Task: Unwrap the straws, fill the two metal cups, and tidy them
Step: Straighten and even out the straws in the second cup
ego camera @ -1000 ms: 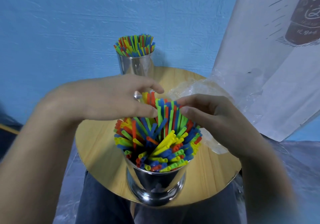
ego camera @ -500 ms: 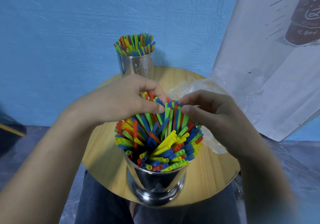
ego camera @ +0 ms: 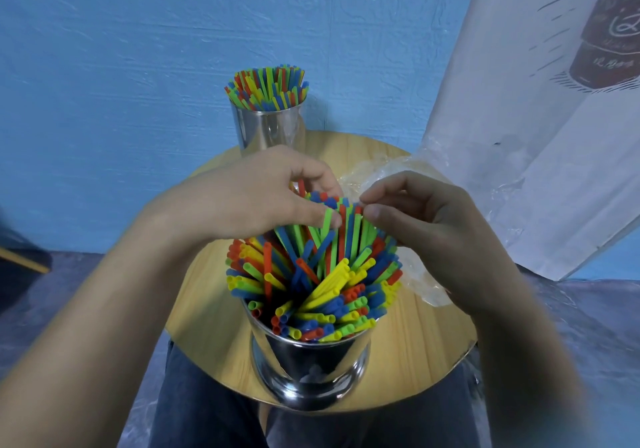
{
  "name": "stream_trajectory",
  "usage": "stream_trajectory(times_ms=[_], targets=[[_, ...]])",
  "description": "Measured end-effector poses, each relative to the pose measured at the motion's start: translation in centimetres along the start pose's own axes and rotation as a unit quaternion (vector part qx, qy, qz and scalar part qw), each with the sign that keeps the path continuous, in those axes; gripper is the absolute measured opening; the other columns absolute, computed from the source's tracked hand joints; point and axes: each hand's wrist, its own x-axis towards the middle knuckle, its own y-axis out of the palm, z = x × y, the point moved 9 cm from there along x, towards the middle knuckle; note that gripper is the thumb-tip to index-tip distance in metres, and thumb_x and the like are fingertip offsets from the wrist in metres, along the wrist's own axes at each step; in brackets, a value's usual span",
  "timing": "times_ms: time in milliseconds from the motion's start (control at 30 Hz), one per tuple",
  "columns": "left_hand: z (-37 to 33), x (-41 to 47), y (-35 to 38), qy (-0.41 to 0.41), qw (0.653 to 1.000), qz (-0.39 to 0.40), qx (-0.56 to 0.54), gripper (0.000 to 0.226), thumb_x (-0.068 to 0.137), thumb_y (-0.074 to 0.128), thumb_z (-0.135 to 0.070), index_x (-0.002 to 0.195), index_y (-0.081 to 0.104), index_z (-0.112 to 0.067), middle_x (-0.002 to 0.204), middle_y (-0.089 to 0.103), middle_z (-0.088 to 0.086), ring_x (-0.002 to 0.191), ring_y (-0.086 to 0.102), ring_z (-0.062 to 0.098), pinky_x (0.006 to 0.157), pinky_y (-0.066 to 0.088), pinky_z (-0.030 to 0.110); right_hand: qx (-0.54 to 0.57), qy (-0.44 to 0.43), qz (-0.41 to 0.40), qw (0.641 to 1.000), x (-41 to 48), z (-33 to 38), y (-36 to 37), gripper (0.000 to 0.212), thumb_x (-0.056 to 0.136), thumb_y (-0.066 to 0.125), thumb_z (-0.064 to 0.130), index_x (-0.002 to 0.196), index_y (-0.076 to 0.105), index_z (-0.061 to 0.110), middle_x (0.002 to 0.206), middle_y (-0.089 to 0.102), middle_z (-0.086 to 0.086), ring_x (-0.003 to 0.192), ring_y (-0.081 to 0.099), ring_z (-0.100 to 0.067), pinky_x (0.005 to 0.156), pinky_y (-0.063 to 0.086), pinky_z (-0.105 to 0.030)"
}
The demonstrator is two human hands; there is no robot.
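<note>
Straws (ego camera: 313,274) are standing in the near cup (ego camera: 311,364) at the bench's (ego camera: 426,343) front edge, fanning upward. Left hand (ego camera: 249,198) and right hand (ego camera: 433,226) are meeting over the far-side tips, fingers (ego camera: 311,210) pinching them.

A single wide-angle camera is sitting on the person's head, looking forward and steeply down over the round wooden surface (ego camera: 415,343). It is hanging close above the near metal cup (ego camera: 311,368), peering almost straight into its straws (ego camera: 322,285), while the far metal cup (ego camera: 270,129) is showing more from the side. The blue wall (ego camera: 138,67) is filling the top of the frame and the person's lap (ego camera: 207,413) the bottom edge. The left forearm (ego camera: 86,326) and right forearm (ego camera: 519,361) are reaching in from the lower corners.
</note>
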Motion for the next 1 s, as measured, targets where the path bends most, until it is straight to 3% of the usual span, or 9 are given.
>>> stream_trajectory(times_ms=[100, 233, 333, 433, 533, 767, 900, 1000], targets=[[0.5, 0.3, -0.6, -0.004, 0.999, -0.033, 0.008, 0.006, 0.085, 0.079, -0.036, 0.088, 0.075, -0.033, 0.085, 0.070, -0.012, 0.072, 0.061, 0.001, 0.078, 0.052, 0.033, 0.006, 0.002, -0.010, 1.000, 0.0, 0.0, -0.3, 0.021, 0.085, 0.067, 0.027, 0.100, 0.071, 0.012, 0.093, 0.076, -0.002, 0.086, 0.072, -0.012, 0.071, 0.058, -0.025], [1.5, 0.2, -1.2, -0.023, 0.997, -0.066, 0.030, 0.017, 0.082, 0.080, -0.051, 0.087, 0.073, -0.036, 0.089, 0.073, -0.010, 0.085, 0.068, 0.015, 0.088, 0.054, 0.048, -0.008, 0.016, -0.015, 1.000, -0.1, -0.1, -0.7, 0.019, 0.089, 0.066, 0.026, 0.101, 0.072, 0.013, 0.094, 0.075, 0.000, 0.086, 0.071, -0.008, 0.070, 0.057, -0.021], [1.7, -0.2, -1.5, -0.026, 0.997, -0.073, 0.026, 0.026, 0.070, 0.073, -0.059, 0.091, 0.071, -0.043, 0.090, 0.072, -0.016, 0.084, 0.066, 0.011, 0.089, 0.054, 0.046, -0.022, 0.018, -0.001, 1.000, 0.0, -0.1, -0.5, 0.025, 0.086, 0.065, 0.032, 0.102, 0.073, 0.015, 0.094, 0.075, 0.003, 0.087, 0.071, -0.008, 0.071, 0.057, -0.021], [1.3, -0.4, -1.5, -0.005, 0.998, -0.066, -0.015, 0.025, 0.078, 0.085, -0.043, 0.098, 0.069, -0.041, 0.095, 0.070, -0.014, 0.087, 0.066, 0.013, 0.084, 0.053, 0.038, -0.024, 0.007, 0.000, 1.000, 0.2, 0.1, -0.3, 0.016, 0.090, 0.065, 0.026, 0.101, 0.072, 0.017, 0.093, 0.075, 0.005, 0.085, 0.070, -0.006, 0.070, 0.056, -0.021], [0.7, -0.2, -1.1, 0.020, 0.998, -0.049, -0.027, 0.025, 0.080, 0.084, -0.030, 0.099, 0.070, -0.039, 0.096, 0.069, -0.012, 0.090, 0.066, 0.010, 0.078, 0.050, 0.027, -0.024, 0.003, 0.003, 1.000, 0.4, 0.0, -0.1, 0.017, 0.091, 0.064, 0.027, 0.101, 0.072, 0.017, 0.093, 0.075, 0.004, 0.086, 0.071, -0.010, 0.074, 0.059, -0.025], [-0.2, 0.6, -0.7, 0.047, 0.998, -0.030, -0.022, 0.014, 0.083, 0.083, -0.028, 0.090, 0.071, -0.031, 0.087, 0.070, -0.010, 0.088, 0.068, 0.021, 0.088, 0.053, 0.043, -0.027, -0.009, 0.013, 1.000, 0.4, -0.2, 0.1, 0.012, 0.099, 0.061, 0.011, 0.100, 0.073, 0.016, 0.089, 0.074, 0.007, 0.083, 0.070, -0.007, 0.071, 0.056, -0.022], [-0.4, 0.7, -0.9, 0.058, 0.998, -0.026, -0.005, 0.009, 0.085, 0.080, -0.033, 0.086, 0.072, -0.033, 0.086, 0.071, -0.014, 0.088, 0.068, 0.015, 0.082, 0.054, 0.033, -0.034, -0.012, 0.012, 0.999, 0.3, -0.2, 0.0, 0.012, 0.100, 0.061, 0.012, 0.101, 0.072, 0.015, 0.090, 0.075, 0.006, 0.084, 0.070, -0.006, 0.070, 0.055, -0.021], [-0.9, 0.6, -1.2, 0.076, 0.996, -0.034, -0.012, 0.007, 0.089, 0.078, -0.025, 0.086, 0.072, -0.028, 0.082, 0.070, -0.009, 0.082, 0.066, 0.011, 0.075, 0.050, 0.025, -0.041, -0.014, 0.012, 0.999, 0.3, -0.1, 0.0, 0.012, 0.100, 0.060, 0.012, 0.102, 0.072, 0.014, 0.089, 0.074, 0.008, 0.082, 0.069, -0.004, 0.069, 0.053, -0.019]])
